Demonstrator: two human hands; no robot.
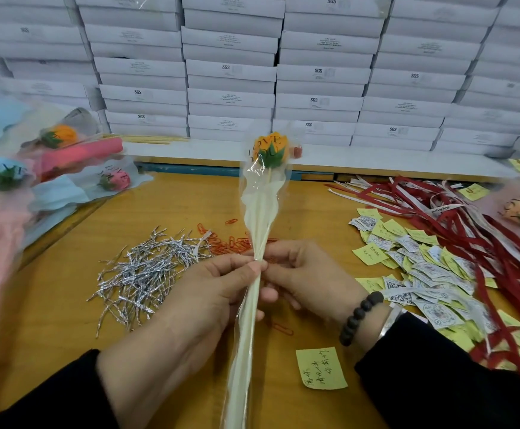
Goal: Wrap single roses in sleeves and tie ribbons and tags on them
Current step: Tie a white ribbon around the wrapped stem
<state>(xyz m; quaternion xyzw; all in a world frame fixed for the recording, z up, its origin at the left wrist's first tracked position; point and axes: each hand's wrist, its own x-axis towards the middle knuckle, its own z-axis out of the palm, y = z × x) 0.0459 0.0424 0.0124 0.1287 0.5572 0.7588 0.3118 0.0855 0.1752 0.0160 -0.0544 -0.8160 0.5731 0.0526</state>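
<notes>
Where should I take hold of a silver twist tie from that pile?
Pinch one of the stray silver twist ties at the pile's near-left fringe, coming from above at its middle. They lie flat and apart there; the centre of the pile is tangled.

Both hands [254, 274] pinch the sleeved rose [270, 151], seemingly mid-stem.

Left of the fingers [252, 267], twist ties [147, 270] lie heaped on the table [165, 196], with paper clips [231, 243] just behind. Right of them tags [420, 274] lie scattered, ribbons [457, 218] beyond. Boxes [231, 69] are stacked behind everything.
</notes>
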